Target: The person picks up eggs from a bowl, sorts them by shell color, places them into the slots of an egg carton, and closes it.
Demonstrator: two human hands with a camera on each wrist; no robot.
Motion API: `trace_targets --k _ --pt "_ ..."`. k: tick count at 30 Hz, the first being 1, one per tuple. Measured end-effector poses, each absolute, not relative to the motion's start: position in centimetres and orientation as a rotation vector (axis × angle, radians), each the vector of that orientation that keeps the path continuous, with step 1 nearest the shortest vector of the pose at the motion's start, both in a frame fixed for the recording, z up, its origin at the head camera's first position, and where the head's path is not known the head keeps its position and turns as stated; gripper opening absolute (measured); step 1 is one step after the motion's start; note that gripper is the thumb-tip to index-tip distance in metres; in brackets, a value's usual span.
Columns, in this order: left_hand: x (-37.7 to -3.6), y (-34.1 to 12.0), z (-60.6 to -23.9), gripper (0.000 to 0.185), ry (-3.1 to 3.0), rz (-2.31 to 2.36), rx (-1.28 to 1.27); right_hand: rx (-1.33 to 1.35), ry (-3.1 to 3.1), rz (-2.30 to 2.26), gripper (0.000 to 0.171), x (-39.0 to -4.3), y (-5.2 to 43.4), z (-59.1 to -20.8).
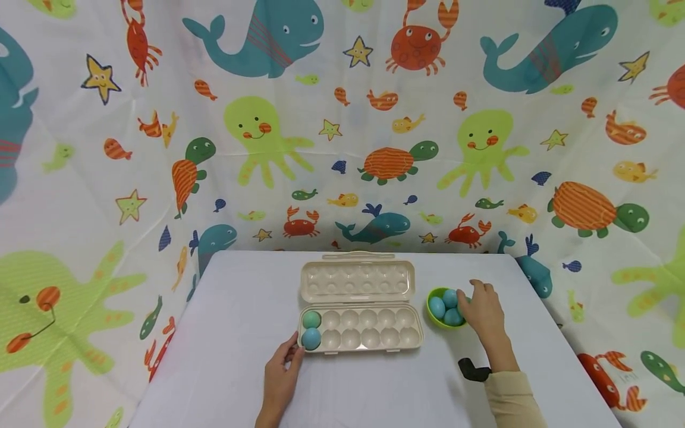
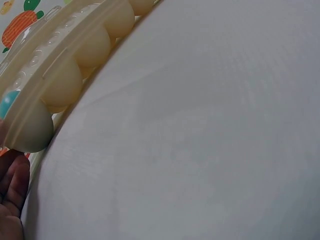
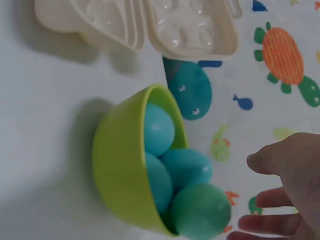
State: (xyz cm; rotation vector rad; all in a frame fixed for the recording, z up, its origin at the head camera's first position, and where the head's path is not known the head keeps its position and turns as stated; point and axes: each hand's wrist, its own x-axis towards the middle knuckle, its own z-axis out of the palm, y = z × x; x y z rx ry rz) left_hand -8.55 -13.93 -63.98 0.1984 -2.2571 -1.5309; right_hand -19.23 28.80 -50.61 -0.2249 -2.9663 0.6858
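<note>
An open beige egg tray (image 1: 369, 333) lies on the white table, lid (image 1: 357, 278) folded back. Its leftmost column holds a green egg (image 1: 311, 319) and a blue egg (image 1: 311, 339); the other cups are bare. My left hand (image 1: 286, 362) rests against the tray's front-left corner, its fingers (image 2: 12, 185) beside the tray's underside (image 2: 60, 70). A green bowl (image 1: 434, 316) right of the tray holds several blue and green eggs (image 3: 186, 167). Just over the bowl (image 3: 117, 165), my right hand (image 1: 478, 306) spreads its fingers (image 3: 262, 162) beside a green egg (image 3: 200, 210), gripping nothing.
A white cloth covers the table (image 1: 374, 392). A sea-creature curtain (image 1: 342, 119) walls in the back and both sides. A black strap (image 1: 473, 370) sits at my right wrist above a beige sleeve (image 1: 511, 398).
</note>
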Motion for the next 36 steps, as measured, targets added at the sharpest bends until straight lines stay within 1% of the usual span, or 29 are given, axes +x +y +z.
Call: trace_targets --k 6,12,23,31,36 --pt "-8.5 -14.1 -64.0 0.037 -2.289 -1.502 0.215 -0.256 -3.113 0.663 0.064 -19.7 29.2 -52.0" --pt "-8.3 -14.0 -64.1 0.037 -2.306 -1.484 0.238 -0.208 -3.126 0.660 0.060 -19.7 29.4 -53.2" --pt "-8.4 -14.0 -63.7 0.037 -2.322 -1.515 0.244 -0.194 -3.113 0.696 0.057 -19.5 29.3 -52.2" --pt "-8.4 -14.1 -63.9 0.038 -2.269 -1.530 0.183 -0.206 -3.101 0.734 0.057 -19.5 29.3 -51.9" --pt "-8.4 -14.3 -64.0 0.038 -2.253 -1.508 0.149 -0.178 -3.056 0.776 0.056 -19.3 28.4 -51.4"
